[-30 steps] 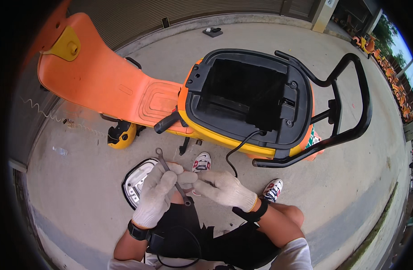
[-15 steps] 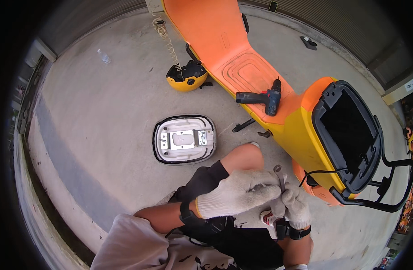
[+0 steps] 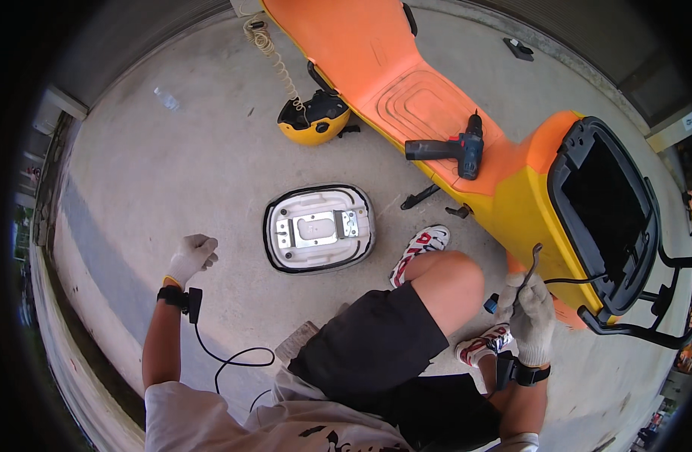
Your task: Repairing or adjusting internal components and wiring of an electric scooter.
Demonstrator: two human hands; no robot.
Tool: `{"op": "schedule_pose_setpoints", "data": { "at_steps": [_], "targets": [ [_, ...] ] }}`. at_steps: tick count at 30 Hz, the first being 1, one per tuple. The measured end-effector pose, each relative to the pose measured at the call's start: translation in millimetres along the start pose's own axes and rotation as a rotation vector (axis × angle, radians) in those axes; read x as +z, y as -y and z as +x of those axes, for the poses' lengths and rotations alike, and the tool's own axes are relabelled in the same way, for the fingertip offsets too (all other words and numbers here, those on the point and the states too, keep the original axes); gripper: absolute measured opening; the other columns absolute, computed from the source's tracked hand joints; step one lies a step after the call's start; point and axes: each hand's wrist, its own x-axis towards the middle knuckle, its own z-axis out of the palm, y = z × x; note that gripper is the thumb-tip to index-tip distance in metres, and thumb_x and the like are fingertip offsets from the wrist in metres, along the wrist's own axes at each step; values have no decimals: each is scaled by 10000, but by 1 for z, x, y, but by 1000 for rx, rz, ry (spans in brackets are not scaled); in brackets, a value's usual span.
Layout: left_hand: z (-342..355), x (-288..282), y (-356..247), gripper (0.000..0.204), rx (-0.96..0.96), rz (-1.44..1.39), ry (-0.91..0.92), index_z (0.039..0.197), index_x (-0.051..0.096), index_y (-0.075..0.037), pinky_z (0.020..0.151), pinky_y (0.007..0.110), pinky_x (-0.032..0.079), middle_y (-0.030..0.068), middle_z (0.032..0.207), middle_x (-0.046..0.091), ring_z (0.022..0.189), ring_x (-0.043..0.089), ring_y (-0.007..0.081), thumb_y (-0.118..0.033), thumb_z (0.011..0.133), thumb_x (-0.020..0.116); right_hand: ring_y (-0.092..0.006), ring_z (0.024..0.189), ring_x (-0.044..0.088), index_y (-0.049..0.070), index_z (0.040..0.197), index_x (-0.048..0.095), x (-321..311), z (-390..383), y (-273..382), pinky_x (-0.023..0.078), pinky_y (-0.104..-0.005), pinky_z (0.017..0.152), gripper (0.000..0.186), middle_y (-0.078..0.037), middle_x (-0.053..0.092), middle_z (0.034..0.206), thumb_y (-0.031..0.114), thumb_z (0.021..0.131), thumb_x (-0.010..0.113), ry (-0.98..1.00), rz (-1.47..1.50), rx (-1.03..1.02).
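Note:
My left hand [image 3: 191,258], in a white knit glove, is held out over the floor at the left. Its fingers are curled in, and whatever they may hold is hidden. My gloved right hand [image 3: 533,310] grips a thin, bent grey metal piece [image 3: 535,262] with a rounded upper end, close to the scooter's seat end. A small blue piece [image 3: 491,303] shows beside that hand's fingers. Just behind it, a black cable [image 3: 580,281] runs out of the open seat compartment [image 3: 555,197]. The upturned seat [image 3: 353,258], with a metal bracket [image 3: 318,228] on its underside, lies between my hands on the floor.
An orange and yellow scooter [image 3: 504,215] fills the right side, with a cordless drill [image 3: 466,151] on its footboard. A yellow helmet [image 3: 316,134] sits beside it below a coiled cord [image 3: 274,56]. A plastic bottle [image 3: 166,99] lies at far left.
My left hand has come away from my right hand and swung far out to the left. My right hand, still gripping the metal piece, appears slightly farther right and higher. The view has shifted a little.

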Motion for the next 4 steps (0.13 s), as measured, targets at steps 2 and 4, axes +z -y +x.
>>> {"op": "schedule_pose_setpoints", "data": {
  "at_steps": [2, 4],
  "targets": [
    [27, -4, 25, 387, 7, 203, -71, 996, 734, 10, 634, 314, 566, 99, 816, 756, 702, 706, 161, -352, 957, 605, -182, 690, 639, 0, 1181, 639, -2, 4, -2, 520, -293, 603, 459, -90, 680, 845, 409, 977, 689, -18, -126, 3],
    [36, 2, 13, 372, 53, 227, -79, 989, 738, 15, 647, 325, 567, 106, 812, 755, 706, 710, 184, -320, 945, 584, -184, 720, 653, -2, 1191, 640, -4, 6, -2, 528, -295, 648, 450, -104, 697, 885, 390, 975, 686, -39, -117, 31]
  ]
}}
